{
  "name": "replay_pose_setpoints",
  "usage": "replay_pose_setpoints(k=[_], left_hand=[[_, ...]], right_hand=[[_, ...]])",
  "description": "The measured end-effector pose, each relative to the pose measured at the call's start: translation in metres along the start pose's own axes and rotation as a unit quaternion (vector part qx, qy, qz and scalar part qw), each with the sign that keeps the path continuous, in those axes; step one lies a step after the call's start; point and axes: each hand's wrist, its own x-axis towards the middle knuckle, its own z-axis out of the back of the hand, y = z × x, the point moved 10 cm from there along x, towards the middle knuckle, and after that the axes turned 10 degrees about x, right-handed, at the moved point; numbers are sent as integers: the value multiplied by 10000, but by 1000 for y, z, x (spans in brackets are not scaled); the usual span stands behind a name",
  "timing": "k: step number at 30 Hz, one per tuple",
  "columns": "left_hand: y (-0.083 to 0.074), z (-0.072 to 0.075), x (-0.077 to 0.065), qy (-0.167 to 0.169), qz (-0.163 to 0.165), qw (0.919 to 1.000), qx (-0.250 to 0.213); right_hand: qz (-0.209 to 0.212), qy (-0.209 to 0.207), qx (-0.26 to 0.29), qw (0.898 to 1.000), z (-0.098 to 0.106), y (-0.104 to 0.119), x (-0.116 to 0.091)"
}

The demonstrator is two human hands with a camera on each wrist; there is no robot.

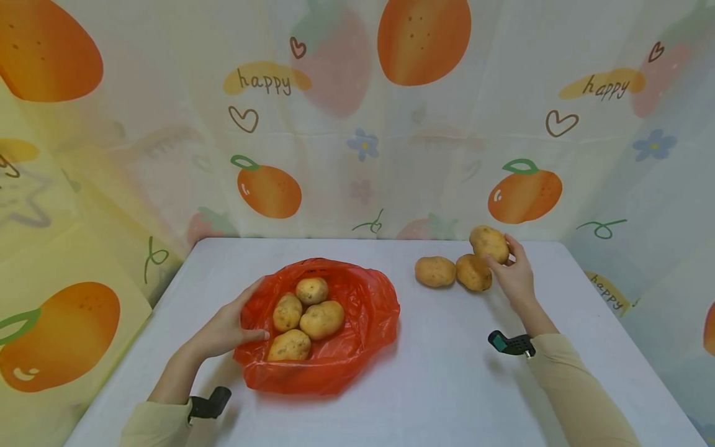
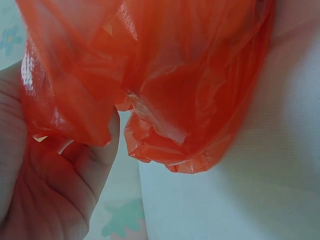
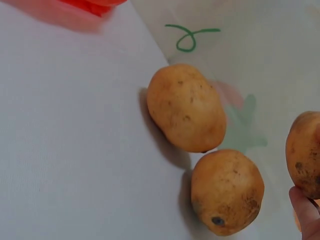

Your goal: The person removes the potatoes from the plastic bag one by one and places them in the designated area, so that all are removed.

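A red plastic bag (image 1: 363, 310) lies spread wide on the table, its mouth facing up and several potatoes (image 1: 322, 320) inside. My left hand (image 1: 226, 326) grips the bag's left rim, thumb over the edge and fingers along the outside. The left wrist view shows the bag's crumpled side (image 2: 190, 100) in front of that hand (image 2: 55, 195). At the right, my right hand (image 1: 515, 273) holds a potato (image 1: 489, 243) between thumb and fingers, raised off the table. Below and left of it, two more potatoes (image 3: 186, 107) rest side by side on the tabletop.
The white table (image 1: 436, 385) reaches back to a hanging curtain (image 1: 413, 143) printed with fruit and hearts. Each wrist wears a dark camera mount (image 1: 511, 343). Between the bag and the two loose potatoes lies a strip of tabletop.
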Motion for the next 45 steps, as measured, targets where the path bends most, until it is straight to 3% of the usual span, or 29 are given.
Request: replay_pose_setpoints(k=[14,29,35,45], left_hand=[[-1,0,-1,24,33,10000,-16],[1,0,-1,56,61,9999,-61],[-1,1,-2,-39,-139,9999,80],[-1,1,-2,-87,-123,9998,151]], right_hand=[[-490,-366,165,9980,21,-33,6],[-644,-459,16,9969,28,-54,4],[-783,-339,-47,9963,26,-61,2],[-947,-169,-407,9945,24,-75,2]])
